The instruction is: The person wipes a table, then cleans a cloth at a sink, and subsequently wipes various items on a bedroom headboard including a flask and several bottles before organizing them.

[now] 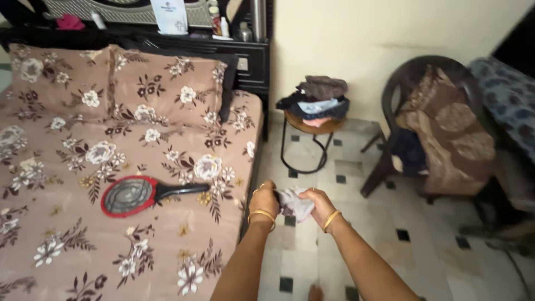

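Note:
Both my hands hold a small bunched pale grey cloth (295, 204) in front of me, beside the bed's right edge. My left hand (264, 200) grips its left end with closed fingers. My right hand (318, 205) grips its right end. Each wrist has a gold bangle. The cloth hangs crumpled between the two hands above the tiled floor.
A bed (67, 245) with a brown floral sheet and two matching pillows fills the left. A red and black racket-shaped swatter (139, 194) lies on it. A round stool (312, 125) stacked with folded clothes stands ahead. A dark plastic chair (423, 111) draped with brown fabric is at right.

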